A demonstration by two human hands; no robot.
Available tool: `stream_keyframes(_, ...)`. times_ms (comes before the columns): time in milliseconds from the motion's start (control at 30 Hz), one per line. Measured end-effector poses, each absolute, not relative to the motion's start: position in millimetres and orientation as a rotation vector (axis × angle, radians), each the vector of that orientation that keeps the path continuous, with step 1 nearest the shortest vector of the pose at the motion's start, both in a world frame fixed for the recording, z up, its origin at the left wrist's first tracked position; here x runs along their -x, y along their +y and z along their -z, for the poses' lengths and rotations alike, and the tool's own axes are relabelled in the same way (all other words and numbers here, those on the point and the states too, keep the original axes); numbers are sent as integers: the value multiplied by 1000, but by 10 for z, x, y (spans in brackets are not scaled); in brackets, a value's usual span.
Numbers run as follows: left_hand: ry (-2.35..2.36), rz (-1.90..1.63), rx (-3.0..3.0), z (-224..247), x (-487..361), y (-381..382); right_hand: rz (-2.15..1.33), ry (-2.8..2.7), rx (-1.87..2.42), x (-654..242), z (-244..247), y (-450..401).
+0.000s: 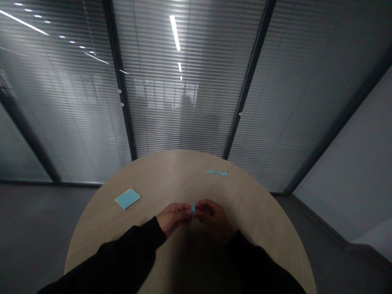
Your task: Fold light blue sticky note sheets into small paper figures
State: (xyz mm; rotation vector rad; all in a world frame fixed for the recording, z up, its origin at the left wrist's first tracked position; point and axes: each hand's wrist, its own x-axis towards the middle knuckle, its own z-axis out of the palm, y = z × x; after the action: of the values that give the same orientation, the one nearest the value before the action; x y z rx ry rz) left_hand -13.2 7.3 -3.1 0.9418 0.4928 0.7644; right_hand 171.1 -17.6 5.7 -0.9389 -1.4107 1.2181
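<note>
we record both hands held close together over the near part of a round wood-grain table [171, 171]. the left hand [174, 217] is nearly closed, its fingertips pinching a small piece of blue paper [193, 208], which stands upright between the hands. the right hand [212, 218] is curled, its fingers meeting the same piece from the other side; shadow prevents us from confirming how firmly it grips. a pad of blue notes [128, 198], with a yellow sheet showing beneath the top one, lies at an angle on the table, left of the hands and well apart from them. blue paper scraps [217, 172] lie near the far edge, to the right. both forearms are covered by black sleeves [122, 255]. a glass partition with blinds [183, 122] stands beyond the table.
</note>
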Motion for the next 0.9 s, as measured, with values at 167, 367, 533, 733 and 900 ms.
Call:
stream_keyframes(167,500,-756,-959,41,143,80,-1181,-1445,945,-1727,-57,-173)
stream_keyframes(367,534,-768,-959,27,128,83,-1142,-1511,958,-1755,-101,-187)
stream_keyframes(533,598,-781,-1062,11,114,79,-955,-1641,1038,-1779,-140,-204)
stream_keyframes(733,657,-765,-1131,16,117,83,-806,-1696,1085,-1781,-135,-213)
stream_keyframes(900,682,-736,-1179,3,117,87,-840,-1690,1109,-1784,-179,-221)
